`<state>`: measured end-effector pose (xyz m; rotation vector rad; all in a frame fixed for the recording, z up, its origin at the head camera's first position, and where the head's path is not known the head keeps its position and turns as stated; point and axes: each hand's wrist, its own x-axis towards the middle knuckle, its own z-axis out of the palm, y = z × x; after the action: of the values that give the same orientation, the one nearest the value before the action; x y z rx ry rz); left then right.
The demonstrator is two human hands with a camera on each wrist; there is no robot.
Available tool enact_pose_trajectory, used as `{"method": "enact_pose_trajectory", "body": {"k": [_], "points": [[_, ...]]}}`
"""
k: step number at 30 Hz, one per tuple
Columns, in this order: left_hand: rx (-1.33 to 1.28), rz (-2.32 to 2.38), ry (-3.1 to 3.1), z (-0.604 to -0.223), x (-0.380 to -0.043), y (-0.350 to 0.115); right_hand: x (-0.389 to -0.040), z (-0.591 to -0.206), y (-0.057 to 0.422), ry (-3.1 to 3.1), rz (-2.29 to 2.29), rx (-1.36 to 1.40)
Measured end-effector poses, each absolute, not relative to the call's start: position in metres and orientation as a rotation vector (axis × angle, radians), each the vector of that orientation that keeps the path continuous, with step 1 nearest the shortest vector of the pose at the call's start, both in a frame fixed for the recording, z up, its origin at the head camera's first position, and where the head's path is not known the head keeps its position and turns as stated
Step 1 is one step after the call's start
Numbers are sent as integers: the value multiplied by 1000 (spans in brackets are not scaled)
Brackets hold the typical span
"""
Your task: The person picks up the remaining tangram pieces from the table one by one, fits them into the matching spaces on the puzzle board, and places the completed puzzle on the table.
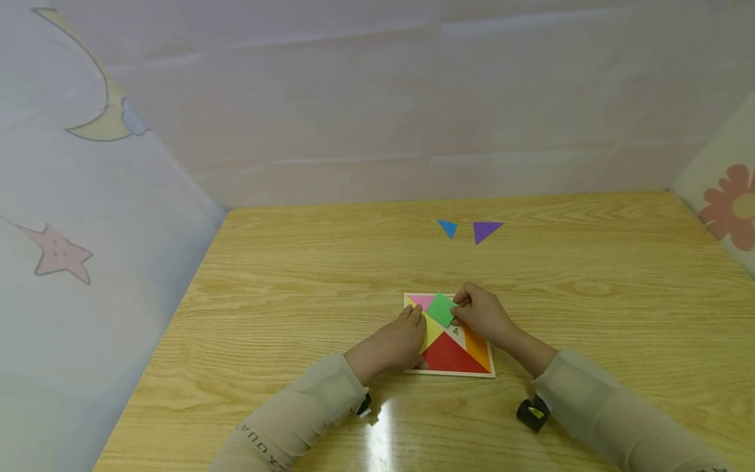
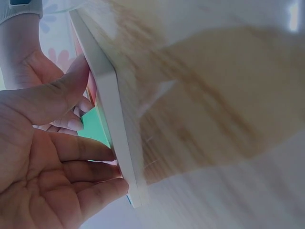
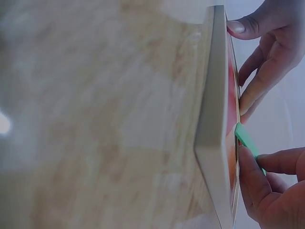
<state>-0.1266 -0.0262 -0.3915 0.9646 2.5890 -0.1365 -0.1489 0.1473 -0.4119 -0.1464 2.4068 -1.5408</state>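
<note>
A shallow square puzzle tray (image 1: 451, 374) with a pale rim lies on the table. My left hand (image 1: 396, 341) rests on its left side, fingers fairly straight over a yellow triangle (image 1: 434, 332) and near a pink piece (image 1: 420, 300). At the tray's upper right, my right hand (image 1: 485, 316) pinches a green square tile (image 1: 441, 309) between thumb and fingers. The right wrist view shows this green tile (image 3: 247, 142) tilted, its lower edge at the tray surface. A red triangle (image 1: 451, 357) and an orange piece (image 1: 478, 347) lie flat in the tray, beside a bare whitish patch (image 1: 456, 333).
A blue triangle (image 1: 449, 228) and a purple triangle (image 1: 486, 231) lie near the table's back edge. Wood-grain tabletop (image 1: 283, 288) surrounds the tray. Behind it hangs a pale backdrop (image 1: 366, 118). A dark wrist device (image 1: 533, 414) sits under the right sleeve.
</note>
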Motion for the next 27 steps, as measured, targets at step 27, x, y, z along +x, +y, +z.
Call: {"method": "enact_pose_trajectory", "body": {"k": [27], "points": [[926,-83,2590,-390,-126,-26,-154,-411,146,2686,-1170,-380]]}}
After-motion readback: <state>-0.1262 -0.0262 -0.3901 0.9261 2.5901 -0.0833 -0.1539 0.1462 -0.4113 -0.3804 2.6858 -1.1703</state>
